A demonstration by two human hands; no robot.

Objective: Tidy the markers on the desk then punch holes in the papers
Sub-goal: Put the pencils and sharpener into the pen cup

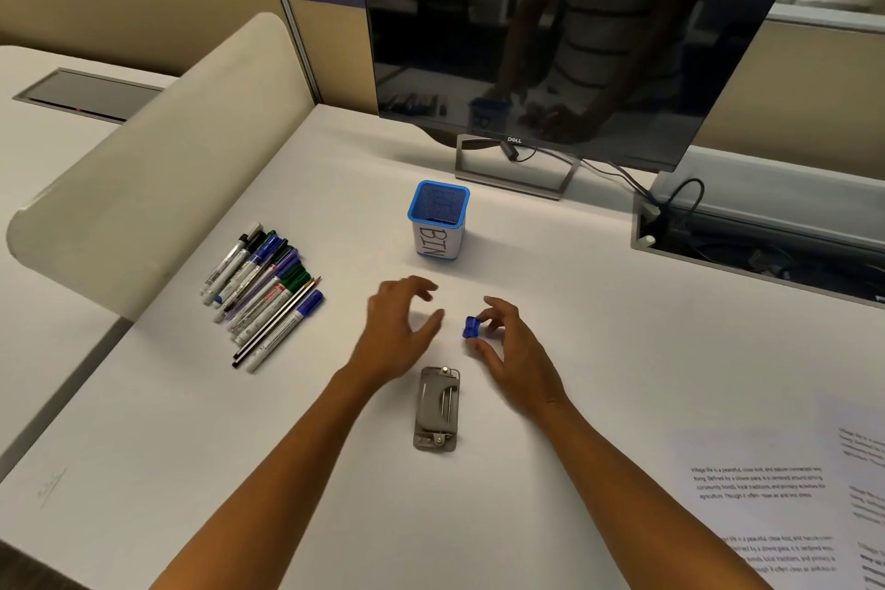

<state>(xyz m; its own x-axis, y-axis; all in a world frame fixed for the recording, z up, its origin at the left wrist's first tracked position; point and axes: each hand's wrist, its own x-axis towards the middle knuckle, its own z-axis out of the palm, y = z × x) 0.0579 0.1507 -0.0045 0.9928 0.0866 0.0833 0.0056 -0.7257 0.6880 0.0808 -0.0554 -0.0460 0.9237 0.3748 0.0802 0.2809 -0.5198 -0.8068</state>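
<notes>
i note the right hand (pixel 515 350) pinching a small blue cap (pixel 471 327), light, rigid, likely slippery; left hand (pixel 400 328) hovers, fingers spread. markers (pixel 261 292) lie at nine o'clock; hole punch (pixel 436 408) at six.
</notes>
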